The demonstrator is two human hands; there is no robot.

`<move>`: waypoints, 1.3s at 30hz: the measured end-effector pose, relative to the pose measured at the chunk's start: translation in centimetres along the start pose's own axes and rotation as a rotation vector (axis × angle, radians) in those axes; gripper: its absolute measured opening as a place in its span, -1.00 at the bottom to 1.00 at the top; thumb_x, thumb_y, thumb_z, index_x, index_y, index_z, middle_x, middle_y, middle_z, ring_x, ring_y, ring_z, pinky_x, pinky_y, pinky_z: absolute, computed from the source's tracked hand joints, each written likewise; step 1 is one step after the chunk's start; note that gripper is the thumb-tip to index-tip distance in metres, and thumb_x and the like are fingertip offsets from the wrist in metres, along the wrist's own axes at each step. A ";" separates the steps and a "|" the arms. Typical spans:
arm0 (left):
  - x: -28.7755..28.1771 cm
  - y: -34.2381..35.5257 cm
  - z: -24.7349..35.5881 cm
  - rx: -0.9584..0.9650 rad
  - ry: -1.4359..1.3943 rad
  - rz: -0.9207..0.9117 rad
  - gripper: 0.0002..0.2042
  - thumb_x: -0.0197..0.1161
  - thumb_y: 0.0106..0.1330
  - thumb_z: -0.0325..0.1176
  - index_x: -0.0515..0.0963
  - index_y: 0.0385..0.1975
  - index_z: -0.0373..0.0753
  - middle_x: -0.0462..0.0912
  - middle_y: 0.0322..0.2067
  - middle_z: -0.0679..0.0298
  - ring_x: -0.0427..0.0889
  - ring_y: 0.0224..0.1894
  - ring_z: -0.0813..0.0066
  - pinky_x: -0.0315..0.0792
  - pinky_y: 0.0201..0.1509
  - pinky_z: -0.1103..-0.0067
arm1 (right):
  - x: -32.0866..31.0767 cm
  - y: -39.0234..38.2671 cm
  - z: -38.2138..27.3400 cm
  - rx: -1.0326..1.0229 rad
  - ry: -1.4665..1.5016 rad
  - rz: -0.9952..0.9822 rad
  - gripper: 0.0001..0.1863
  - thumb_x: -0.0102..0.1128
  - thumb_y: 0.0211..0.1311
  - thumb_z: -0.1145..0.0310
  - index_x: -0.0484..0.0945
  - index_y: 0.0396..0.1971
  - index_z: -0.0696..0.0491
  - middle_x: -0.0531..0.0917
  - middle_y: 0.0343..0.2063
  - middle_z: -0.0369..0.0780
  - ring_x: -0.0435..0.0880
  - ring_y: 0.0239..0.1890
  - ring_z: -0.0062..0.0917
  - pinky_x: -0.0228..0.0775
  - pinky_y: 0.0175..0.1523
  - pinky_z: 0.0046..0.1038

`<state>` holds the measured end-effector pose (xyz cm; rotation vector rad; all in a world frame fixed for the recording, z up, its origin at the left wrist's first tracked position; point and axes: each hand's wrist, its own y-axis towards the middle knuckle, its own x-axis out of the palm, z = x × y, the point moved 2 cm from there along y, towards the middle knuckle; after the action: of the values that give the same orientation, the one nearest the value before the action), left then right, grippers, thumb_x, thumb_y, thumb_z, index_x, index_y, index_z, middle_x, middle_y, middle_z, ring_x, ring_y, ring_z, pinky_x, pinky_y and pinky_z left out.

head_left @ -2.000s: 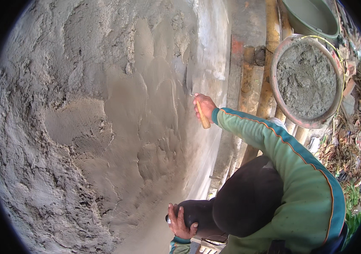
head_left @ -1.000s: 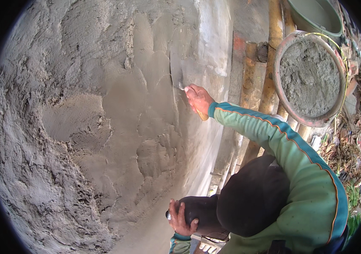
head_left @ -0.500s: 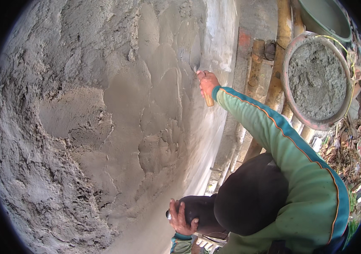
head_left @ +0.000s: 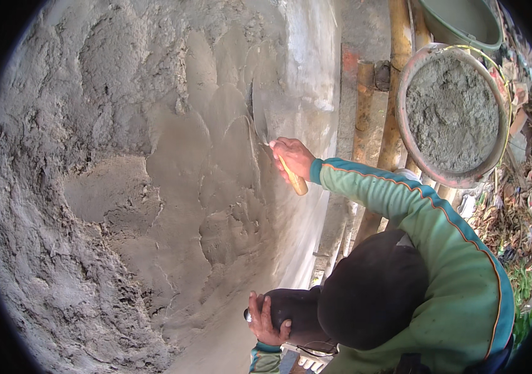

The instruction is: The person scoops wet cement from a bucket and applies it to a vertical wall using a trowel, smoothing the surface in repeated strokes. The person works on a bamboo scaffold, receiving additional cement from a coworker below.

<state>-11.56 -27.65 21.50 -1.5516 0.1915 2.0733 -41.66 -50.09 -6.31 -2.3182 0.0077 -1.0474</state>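
My right hand (head_left: 294,159) is closed around the wooden handle (head_left: 294,177) of a trowel. The trowel's thin metal blade (head_left: 259,124) lies along the wet grey mortar (head_left: 178,143), by the border with a paler, smoother strip (head_left: 309,56). Smooth overlapping strokes mark the mortar around the blade, while farther left it is rough and lumpy. Lower in the view, my left hand (head_left: 268,319) has its fingers curled over the end of a black rounded thing (head_left: 300,315); its kind cannot be made out. Beside it is a larger dark round shape (head_left: 372,287).
A round bucket of grey mortar (head_left: 453,115) stands to the right, with a grey-green tub (head_left: 465,22) behind it. Bamboo poles (head_left: 397,93) run between the plastered surface and the bucket. Leaves and litter (head_left: 521,218) cover the ground at the far right.
My right hand has drawn the trowel down and slightly left in the view along the mortar. The left hand keeps its place on the black thing.
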 end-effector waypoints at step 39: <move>1.4 6.7 -2.5 0.267 -0.180 -0.030 -0.29 0.25 0.41 0.15 0.56 0.24 -0.45 0.40 0.40 -0.28 0.67 0.16 -0.20 0.57 0.22 0.15 | -16.1 -38.7 -13.7 0.023 -0.740 0.634 -0.67 0.11 0.59 0.19 0.54 -0.32 0.15 0.48 -0.64 -0.32 0.44 -0.76 -0.60 0.30 -0.69 -0.48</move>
<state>-13.05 -33.87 18.07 -1.1970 0.3597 2.0543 -70.97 -21.28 9.67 -2.2999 0.4036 0.1307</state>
